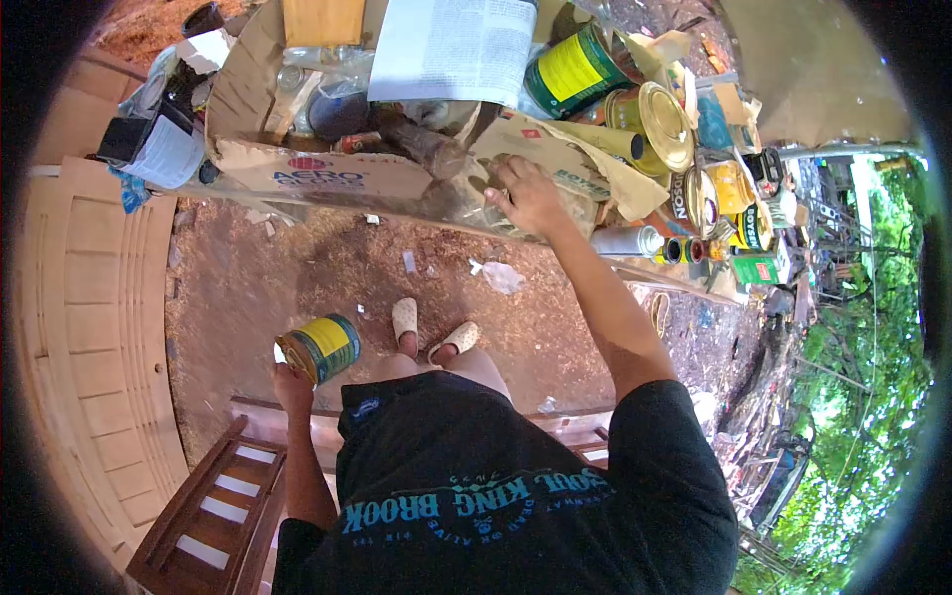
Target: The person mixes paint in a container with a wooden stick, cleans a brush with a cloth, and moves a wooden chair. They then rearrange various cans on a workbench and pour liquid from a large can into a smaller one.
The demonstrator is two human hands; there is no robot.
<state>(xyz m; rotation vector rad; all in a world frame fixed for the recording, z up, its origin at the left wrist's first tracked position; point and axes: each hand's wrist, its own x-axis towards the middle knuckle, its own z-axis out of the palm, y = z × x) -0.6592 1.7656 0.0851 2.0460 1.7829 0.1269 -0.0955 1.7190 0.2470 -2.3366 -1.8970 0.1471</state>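
My left hand point(291, 387) hangs low at the left, gripping a paint can point(328, 343) with a yellow and green label by its end. The can is tilted on its side above the dirt floor. My right hand point(531, 196) reaches forward to the workbench, its fingers stretched out and thumb apart. It lies on the front flap of a cardboard box point(288, 171), beside a brown, dusty bottle-like object point(421, 142). A printed sheet of paper point(451, 50) covers part of the box's contents. Behind my right hand a larger green can point(580, 71) with a yellow label lies tilted.
Several paint cans point(662, 129) and a spray can point(628, 241) crowd the bench's right side. A black container point(154, 144) sits at its left end. Wooden door panels point(99, 347) lean at the left, and a slatted brown wooden piece point(213, 506) is near my left arm.
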